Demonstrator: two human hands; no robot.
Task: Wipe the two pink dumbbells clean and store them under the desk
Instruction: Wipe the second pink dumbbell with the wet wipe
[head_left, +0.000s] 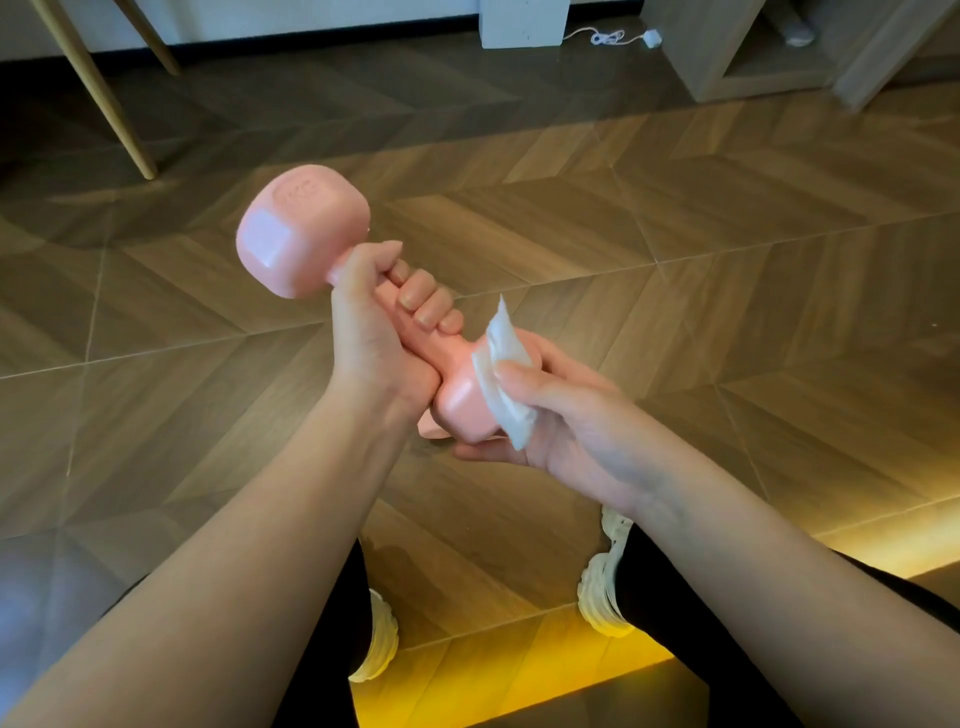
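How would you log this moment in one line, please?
wiping | left hand grips dumbbell handle | right hand holds wipe on its near head | not stored

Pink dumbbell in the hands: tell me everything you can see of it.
The pink dumbbell is one glossy, plastic-looking piece: two blocky rounded heads joined by a slim grip, with an unreadable embossed mark on the far end. It is held tilted above the wooden floor, far head higher. The left hand wraps the grip; the right hand cups the near head, thumb pressing a white wipe on it.
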